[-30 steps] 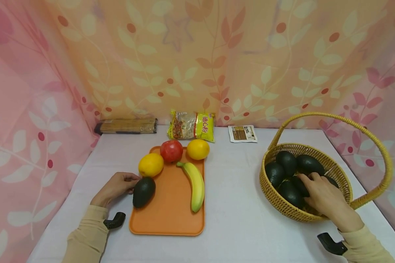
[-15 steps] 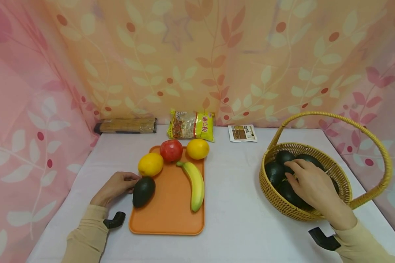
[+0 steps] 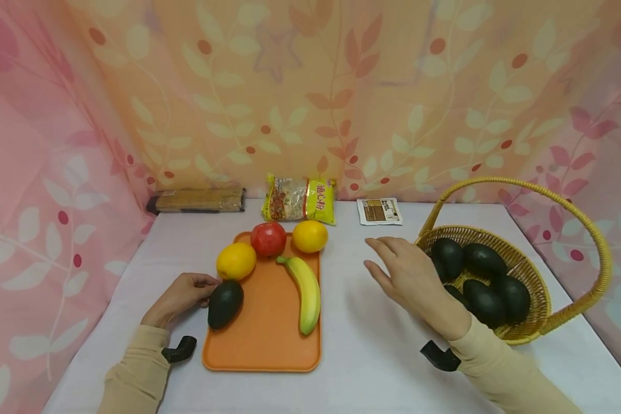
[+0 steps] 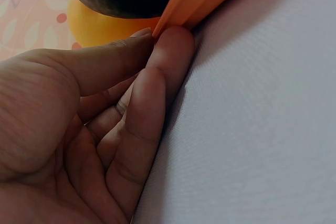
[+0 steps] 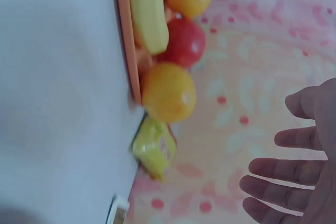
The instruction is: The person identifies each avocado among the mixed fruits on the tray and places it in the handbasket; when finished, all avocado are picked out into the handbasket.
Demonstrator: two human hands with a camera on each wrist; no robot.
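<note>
My left hand (image 3: 183, 293) pinches the left rim of the orange tray (image 3: 264, 353); the left wrist view shows the thumb on the rim and a finger beneath it. An avocado (image 3: 225, 305) lies at that edge, close to the fingertips. Also on the tray are a banana (image 3: 307, 299), a red round fruit (image 3: 268, 238) and two yellow fruits (image 3: 236, 261). Over the cloth between tray and basket hovers my right hand (image 3: 414, 282), fingers spread and holding nothing. Its forearm crosses the front of the wicker basket (image 3: 520, 256), where several avocados (image 3: 483, 302) lie, some partly hidden.
Along the back lie a bundle of thin wooden sticks (image 3: 202, 200), a yellow pasta bag (image 3: 299, 199) and a small white-brown packet (image 3: 380, 211). The basket's tall handle (image 3: 517, 181) arches up at the right. Patterned curtains border the table.
Out of the basket, my right hand has moved left over the cloth, its fingers spreading. The avocados inside lie differently now. My left hand and the tray have stayed put.
</note>
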